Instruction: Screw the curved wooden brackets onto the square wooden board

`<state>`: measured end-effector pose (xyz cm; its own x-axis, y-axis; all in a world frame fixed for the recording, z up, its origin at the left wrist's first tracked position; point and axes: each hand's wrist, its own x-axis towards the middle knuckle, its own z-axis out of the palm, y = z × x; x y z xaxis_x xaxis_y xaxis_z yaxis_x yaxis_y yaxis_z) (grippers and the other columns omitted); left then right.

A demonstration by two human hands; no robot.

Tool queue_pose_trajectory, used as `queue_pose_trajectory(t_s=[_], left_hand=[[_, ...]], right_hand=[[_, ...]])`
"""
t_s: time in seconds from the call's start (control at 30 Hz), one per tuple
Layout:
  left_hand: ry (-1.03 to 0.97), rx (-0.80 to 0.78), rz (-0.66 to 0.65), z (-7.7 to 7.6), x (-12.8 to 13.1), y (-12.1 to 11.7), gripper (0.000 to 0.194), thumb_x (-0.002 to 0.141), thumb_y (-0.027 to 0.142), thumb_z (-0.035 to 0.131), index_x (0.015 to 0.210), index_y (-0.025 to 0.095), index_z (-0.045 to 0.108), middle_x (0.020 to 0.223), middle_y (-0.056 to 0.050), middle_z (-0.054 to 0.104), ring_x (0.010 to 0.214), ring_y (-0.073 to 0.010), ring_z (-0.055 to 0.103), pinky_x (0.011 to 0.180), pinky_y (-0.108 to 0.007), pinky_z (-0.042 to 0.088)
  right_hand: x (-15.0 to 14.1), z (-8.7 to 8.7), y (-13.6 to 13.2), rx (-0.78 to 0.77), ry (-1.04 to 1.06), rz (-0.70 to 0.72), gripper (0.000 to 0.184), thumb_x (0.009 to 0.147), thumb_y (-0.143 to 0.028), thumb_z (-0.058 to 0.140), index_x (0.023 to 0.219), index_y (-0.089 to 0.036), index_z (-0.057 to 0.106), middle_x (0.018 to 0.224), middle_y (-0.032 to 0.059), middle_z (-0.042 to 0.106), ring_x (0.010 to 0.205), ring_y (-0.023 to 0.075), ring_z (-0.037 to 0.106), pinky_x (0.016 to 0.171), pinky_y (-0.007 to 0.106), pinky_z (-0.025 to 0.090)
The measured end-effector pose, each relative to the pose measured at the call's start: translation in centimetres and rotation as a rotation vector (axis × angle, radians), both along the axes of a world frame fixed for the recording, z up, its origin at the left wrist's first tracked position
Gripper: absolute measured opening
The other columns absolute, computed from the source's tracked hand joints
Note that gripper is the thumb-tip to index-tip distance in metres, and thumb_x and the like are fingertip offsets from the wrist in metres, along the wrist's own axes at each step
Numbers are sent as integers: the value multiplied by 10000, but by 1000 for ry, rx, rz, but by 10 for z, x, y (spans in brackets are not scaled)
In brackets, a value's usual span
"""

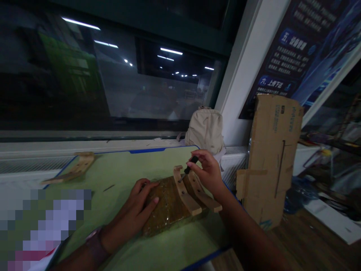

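My right hand [207, 169] grips the black handle of a screwdriver [192, 164], fingers closed round it. Its shaft slants down to a hole in a curved wooden piece [184, 194] lying across a brown, tape-wrapped block [163, 207]. Beside that piece, a second curved wooden piece [201, 194] rests on the block's right part. My left hand [143, 201] lies on the block's left side, thumb and fingers apart, pressing against it. A third curved wooden piece [79, 169] with holes sits alone at the table's far left corner.
The pale green table [135, 162] has a blue edge and carries a thin dark item [109, 187] on the left. A beige backpack [204, 128] stands behind it by the window. On the right are a tall cardboard sheet [270, 162] and a water jug [300, 194].
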<state>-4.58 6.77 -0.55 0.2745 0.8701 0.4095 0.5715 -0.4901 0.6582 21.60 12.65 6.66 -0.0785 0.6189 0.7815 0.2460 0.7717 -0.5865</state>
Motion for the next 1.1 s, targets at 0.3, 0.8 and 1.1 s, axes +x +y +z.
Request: queue_pose_trajectory(t_s=[0.3, 0.8, 1.1], left_hand=[[-4, -6, -8, 3, 1, -2, 363, 1018, 426, 463, 1321, 265, 579, 1292, -80, 495, 1192, -254, 545, 1060, -437, 486], [-5, 0, -2, 1, 1, -2, 346, 1025, 437, 447, 1298, 272, 582, 1288, -74, 484, 1180, -254, 560, 1037, -412, 501], [5, -5, -4, -6, -1, 1, 345, 1036, 434, 427, 1311, 268, 553, 1311, -77, 443, 1205, -261, 533, 1058, -451, 482]], right_hand=[[3, 11, -10, 49, -257, 84, 434, 1020, -349, 465, 1447, -279, 506, 1198, 102, 719, 1126, 218, 672, 922, 414, 562], [-1, 14, -19, 32, -239, 67, 347, 967, -247, 582, 1311, -283, 609, 1165, 77, 744, 1089, 207, 704, 955, 393, 564], [0, 3, -6, 45, -120, -117, 242, 862, -260, 716, 1098, -246, 665, 897, 32, 699, 782, 174, 661, 719, 315, 576]])
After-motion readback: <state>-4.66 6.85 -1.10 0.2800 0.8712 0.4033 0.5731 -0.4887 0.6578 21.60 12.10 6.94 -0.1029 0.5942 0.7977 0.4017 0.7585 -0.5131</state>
